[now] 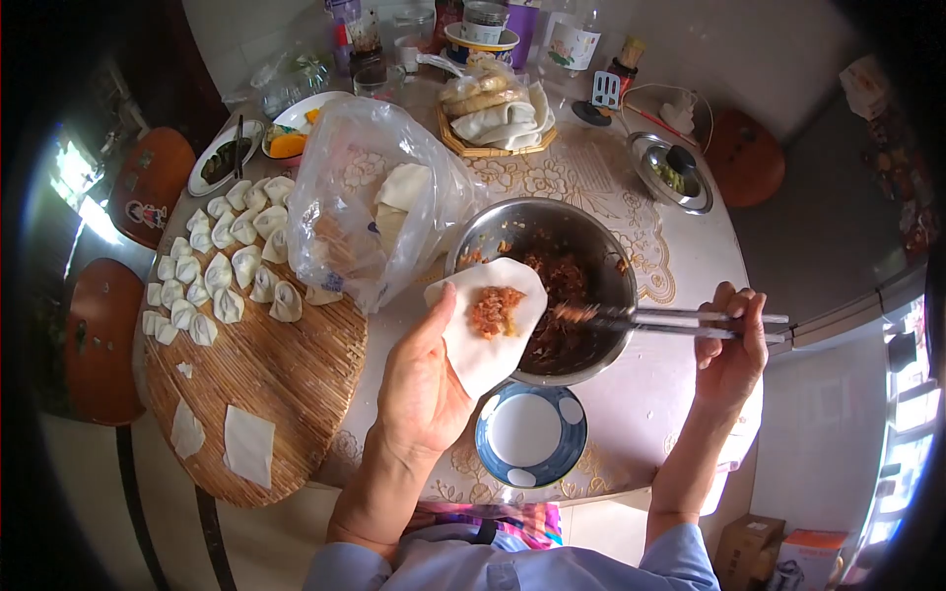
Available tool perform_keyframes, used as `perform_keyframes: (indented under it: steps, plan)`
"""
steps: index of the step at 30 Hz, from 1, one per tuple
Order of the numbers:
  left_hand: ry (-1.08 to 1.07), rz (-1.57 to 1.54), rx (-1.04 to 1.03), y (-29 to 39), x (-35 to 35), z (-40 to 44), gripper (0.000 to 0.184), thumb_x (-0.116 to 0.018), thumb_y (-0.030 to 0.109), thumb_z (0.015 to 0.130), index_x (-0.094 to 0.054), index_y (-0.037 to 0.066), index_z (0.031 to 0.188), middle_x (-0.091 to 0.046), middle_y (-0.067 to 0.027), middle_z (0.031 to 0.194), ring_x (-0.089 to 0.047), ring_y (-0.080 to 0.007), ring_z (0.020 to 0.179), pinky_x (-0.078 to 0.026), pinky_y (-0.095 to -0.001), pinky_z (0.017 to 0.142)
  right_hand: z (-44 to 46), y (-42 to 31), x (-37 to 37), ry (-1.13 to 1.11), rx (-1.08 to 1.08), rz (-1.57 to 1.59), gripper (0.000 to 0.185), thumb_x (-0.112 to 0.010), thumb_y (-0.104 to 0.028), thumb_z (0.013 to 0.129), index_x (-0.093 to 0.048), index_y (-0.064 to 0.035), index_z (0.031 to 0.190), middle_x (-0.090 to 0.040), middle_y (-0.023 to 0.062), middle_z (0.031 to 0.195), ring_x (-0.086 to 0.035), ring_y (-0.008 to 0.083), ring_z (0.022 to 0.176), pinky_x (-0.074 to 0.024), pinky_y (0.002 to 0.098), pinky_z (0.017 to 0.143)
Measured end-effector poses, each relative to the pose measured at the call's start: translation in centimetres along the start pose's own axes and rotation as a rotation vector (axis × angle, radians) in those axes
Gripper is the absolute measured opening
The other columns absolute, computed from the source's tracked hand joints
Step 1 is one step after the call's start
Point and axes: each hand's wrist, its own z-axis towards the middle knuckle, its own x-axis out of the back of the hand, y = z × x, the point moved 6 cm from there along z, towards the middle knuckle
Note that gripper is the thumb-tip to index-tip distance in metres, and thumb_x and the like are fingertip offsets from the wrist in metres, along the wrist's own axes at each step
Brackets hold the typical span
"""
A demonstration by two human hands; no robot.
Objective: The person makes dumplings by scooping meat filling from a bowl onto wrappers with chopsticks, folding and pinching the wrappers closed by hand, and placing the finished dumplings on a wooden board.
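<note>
The wonton wrapper (480,364) is in the left grip (426,386), over the near-left rim of the steel mixing bowl (613,258). Thumb laid across its left edge, fingers hidden beneath, that grip holds it nearly flat, its longer axis running roughly outward from the body and its narrow end nearest. The clump of meat filling (498,311) sits on it just right of the thumb tip, so the left grip is much the nearer.

The right grip (731,340) is well to the right of the bowl, fingers closed on the thick ends of the chopsticks (670,315). Their long axis lies side to side across the bowl's right rim, tips over the bowl just beside the wrapper's right edge; blur hides whether they touch it.

For room, a blue-rimmed dish (491,449) stands just on the bowl's near side and a plastic bag (325,187) crowds its far left. The folded wontons (229,303) are well left of the bowl. To its near right, an open stretch of counter (660,394) reaches the right forearm.
</note>
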Motion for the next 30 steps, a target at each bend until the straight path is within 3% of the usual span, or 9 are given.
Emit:
perform_keyframes:
  steps: [2,3,4,6,12,26,30]
  plan:
    - [0.014,-0.007,-0.036,0.3,0.0,0.0,0.038,-0.038,0.027,0.096,-0.044,0.000,0.122,-0.052,-0.0130,0.120,-0.050,-0.0232,0.113,-0.039,-0.0376,0.098,0.2,-0.4,0.8,0.077,0.022,0.029,0.027,-0.043,-0.022,0.094,-0.046,0.0018,0.082,-0.040,0.0079,0.070,-0.046,0.0142,0.046,-0.0430,0.0216,0.035]
    - [0.013,-0.006,-0.046,0.5,0.1,0.0,0.038,-0.038,0.026,0.096,-0.044,0.000,0.122,-0.051,-0.0133,0.121,-0.049,-0.0233,0.113,-0.039,-0.0376,0.098,0.2,-0.4,1.3,0.095,-0.014,-0.137,0.027,-0.043,-0.022,0.094,-0.048,0.0023,0.082,-0.041,0.0078,0.071,-0.047,0.0147,0.049,-0.0447,0.0233,0.038]
    - [0.011,-0.005,-0.056,0.6,0.1,-0.1,0.038,-0.038,0.026,0.096,-0.044,-0.001,0.122,-0.051,-0.0136,0.121,-0.049,-0.0235,0.114,-0.039,-0.0377,0.098,0.4,-0.2,1.1,0.015,-0.042,-0.521,0.028,-0.044,-0.021,0.093,-0.049,0.0033,0.080,-0.043,0.0093,0.073,-0.048,0.0154,0.050,-0.0463,0.0262,0.039]
    - [-0.021,0.001,-0.065,0.6,-0.3,0.1,0.038,-0.038,0.026,0.096,-0.043,-0.001,0.122,-0.050,-0.0144,0.122,-0.049,-0.0243,0.114,-0.038,-0.0378,0.099,0.2,-0.1,1.4,0.129,-0.033,-0.515,0.029,-0.044,-0.021,0.093,-0.048,0.0034,0.078,-0.045,0.0117,0.075,-0.049,0.0164,0.049,-0.0469,0.0289,0.039]
    - [-0.051,-0.035,0.006,-0.1,-0.7,0.0,0.039,-0.037,0.025,0.096,-0.042,-0.003,0.123,-0.049,-0.0161,0.123,-0.048,-0.0265,0.114,-0.037,-0.0392,0.101,0.1,-0.7,0.7,-0.007,0.070,-0.154,0.030,-0.042,-0.021,0.094,-0.046,0.0041,0.078,-0.043,0.0118,0.072,-0.049,0.0175,0.045,-0.0454,0.0271,0.035]
    - [-0.145,-0.040,0.079,-0.9,-1.6,0.1,0.043,-0.035,0.027,0.096,-0.042,-0.005,0.123,-0.048,-0.0184,0.123,-0.047,-0.0271,0.115,-0.035,-0.0401,0.102,-0.3,0.7,-1.0,-0.156,-0.002,-0.252,0.029,-0.045,-0.018,0.093,-0.048,0.0047,0.075,-0.044,0.0143,0.066,-0.052,0.0200,0.043,-0.0462,0.0267,0.035]
    - [-0.153,-0.004,0.040,-0.5,-1.9,0.2,0.044,-0.033,0.027,0.096,-0.041,-0.007,0.124,-0.048,-0.0186,0.123,-0.047,-0.0268,0.115,-0.035,-0.0391,0.102,-0.2,0.3,-0.8,-0.084,0.048,-0.162,0.029,-0.044,-0.019,0.093,-0.047,0.0047,0.077,-0.043,0.0137,0.067,-0.052,0.0197,0.042,-0.0464,0.0266,0.034]
